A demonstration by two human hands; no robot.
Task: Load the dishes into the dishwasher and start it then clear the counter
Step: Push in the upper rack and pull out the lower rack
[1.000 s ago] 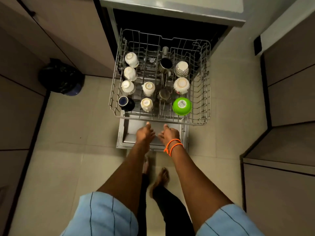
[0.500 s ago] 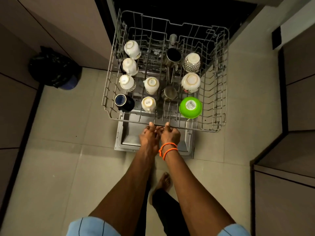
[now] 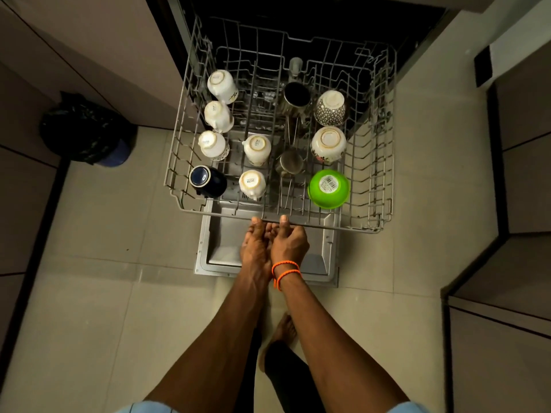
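Note:
The grey wire dishwasher rack [image 3: 384,180] is pulled out over the open dishwasher door [image 3: 223,248]. It holds several upturned white cups, among them one near the front [image 3: 252,182], a dark blue mug [image 3: 205,180], steel cups [image 3: 289,165], patterned bowls [image 3: 329,107] and a green bowl [image 3: 328,188]. My left hand [image 3: 257,245] and my right hand [image 3: 288,244], with orange bands on its wrist, sit side by side at the middle of the rack's front rail, thumbs on top and fingers curled under it.
A bin lined with a black bag [image 3: 86,129] stands on the tiled floor at the left by the cabinets. Cabinet fronts flank the dishwasher on both sides, with a counter corner [image 3: 483,263] at the right. My bare feet [image 3: 283,332] stand below the door.
Both hands rose from above the door to the rack's front rail and closed on it. The view has moved closer to the rack.

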